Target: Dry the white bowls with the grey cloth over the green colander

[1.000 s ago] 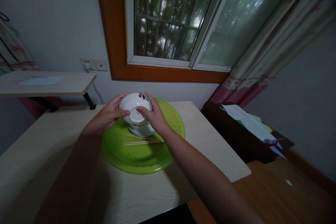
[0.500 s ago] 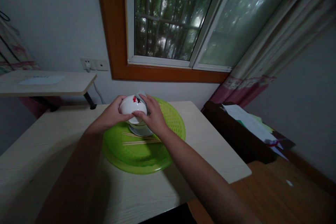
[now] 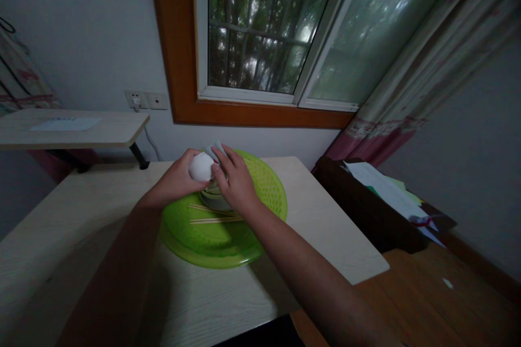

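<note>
My left hand (image 3: 176, 180) grips a small white bowl (image 3: 200, 167), held tilted above a round green tray (image 3: 203, 252). My right hand (image 3: 239, 183) presses a grey cloth (image 3: 215, 150) against the bowl's right side, its fingers curled over the fabric. A bit of the red pattern on the bowl shows beside the right thumb. Below both hands, other dishes (image 3: 212, 200) stand on the tray, partly covered by the hands and bowl. Several chopsticks (image 3: 214, 221) lie in front of these dishes, their right ends hidden by my right wrist.
The tray rests on a pale wooden table (image 3: 321, 222). At the left is a raised shelf (image 3: 109, 122) with a sheet of paper on it. Behind are a wall socket (image 3: 136, 99) and a window. Papers (image 3: 382, 192) lie on dark furniture to the right.
The bowl has turned in my hands, so its red pattern is now mostly hidden. My right hand and the cloth have shifted slightly over its side.
</note>
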